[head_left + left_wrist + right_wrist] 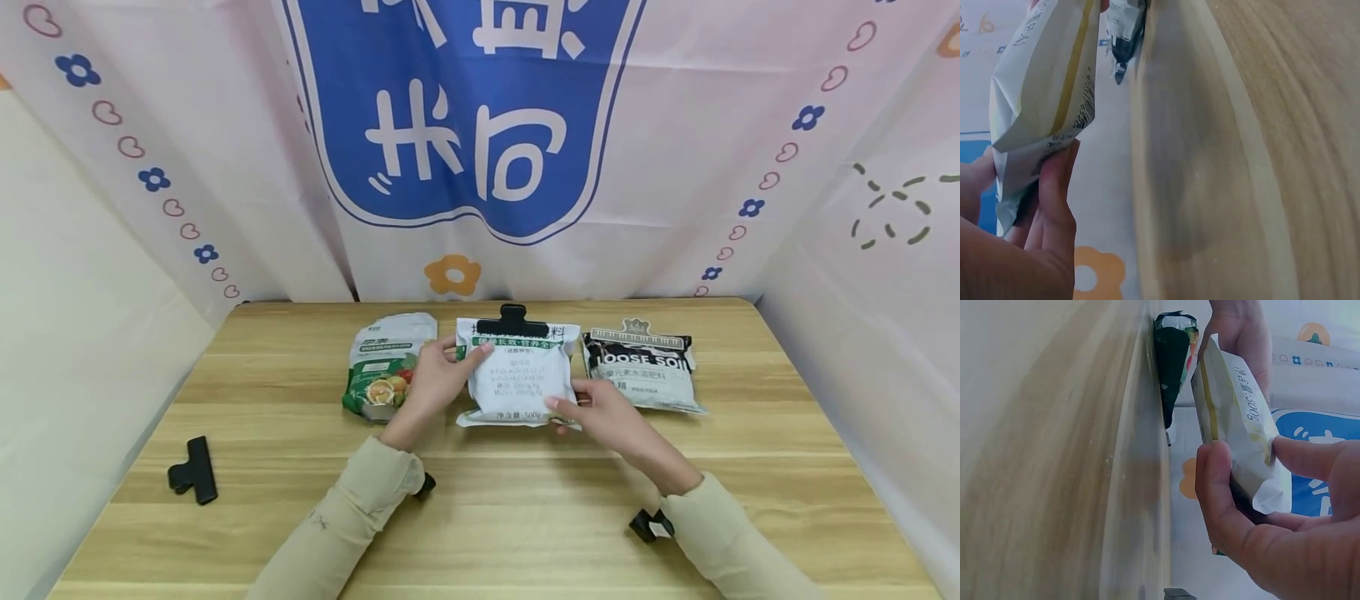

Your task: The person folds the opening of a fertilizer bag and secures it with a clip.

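Note:
A white bag [517, 383] with printed text, marked 500g, is held up between both hands, its front facing the head camera. A black clip [513, 323] grips its top edge. My left hand [437, 375] holds the bag's left side, thumb across the front and fingers behind. At the lower right corner my right hand [611, 417] pinches it between thumb and fingers. Both wrist views show the bag's underside, raised off the table, with the left hand [1041, 231] and the right hand [1272, 531] wrapped round its opposite sides.
A green-and-white pouch [386, 371] lies behind the left hand on the wooden table [510, 533]. To the right lies a black-and-white soil bag [641, 375] with a pale clip [637, 333] on top. A loose black clip [197, 471] lies at left. A printed curtain [667, 167] hangs behind.

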{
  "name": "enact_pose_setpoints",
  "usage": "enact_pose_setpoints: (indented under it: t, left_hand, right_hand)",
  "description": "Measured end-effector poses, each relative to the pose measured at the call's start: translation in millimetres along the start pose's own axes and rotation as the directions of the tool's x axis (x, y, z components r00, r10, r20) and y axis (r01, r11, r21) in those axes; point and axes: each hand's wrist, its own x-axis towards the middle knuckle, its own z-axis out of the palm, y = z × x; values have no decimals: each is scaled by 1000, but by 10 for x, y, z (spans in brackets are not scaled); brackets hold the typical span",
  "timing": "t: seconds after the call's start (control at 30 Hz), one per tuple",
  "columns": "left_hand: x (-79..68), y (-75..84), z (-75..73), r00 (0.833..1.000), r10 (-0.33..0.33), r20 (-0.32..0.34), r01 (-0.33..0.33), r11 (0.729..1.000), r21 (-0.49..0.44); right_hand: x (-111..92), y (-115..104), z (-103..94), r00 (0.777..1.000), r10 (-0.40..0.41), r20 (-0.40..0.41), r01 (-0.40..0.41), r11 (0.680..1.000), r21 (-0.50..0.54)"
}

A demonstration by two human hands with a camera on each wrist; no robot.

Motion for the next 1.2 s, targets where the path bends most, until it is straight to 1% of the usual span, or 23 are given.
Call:
enact_pose_setpoints:
  t: [0.1, 0.2, 0.33, 0.5, 0.6, 0.77, 0.97, 1.1, 1.2]
  left_hand:
    - [55, -35, 34, 998, -49, -25, 48, 999, -9]
    - [90, -52, 67, 996, -79, -50, 79, 997, -8]
    - [121, -44, 105, 993, -91, -76, 92, 996, 4]
    - [156, -40, 140, 988, -114, -103, 121, 991, 64]
    - [171, -37, 157, 988, -122, -94, 130, 988, 86]
    - [192, -46, 177, 988, -144, -51, 149, 983, 106]
    - [216, -58, 190, 984, -167, -64, 175, 971, 162]
    - [239, -56, 194, 980, -182, -74, 193, 964, 181]
    - [257, -51, 200, 978, -196, -73, 206, 961, 186]
  right_hand:
    - [63, 7, 11, 1000, 17, -3, -17, 1000, 20]
    - [125, 17, 20, 1000, 15, -11, -15, 999, 28]
    - [201, 43, 24, 1000, 11, -25, -10, 999, 34]
    - [272, 81, 36, 999, 26, -32, -24, 997, 67]
    - [300, 100, 44, 999, 32, -33, -29, 996, 85]
    - [327, 121, 49, 998, 54, -33, -51, 993, 104]
    - [346, 126, 50, 996, 81, -32, -77, 989, 123]
    - [356, 114, 54, 996, 81, -36, -78, 993, 93]
    - [361, 113, 52, 996, 72, -42, -70, 996, 53]
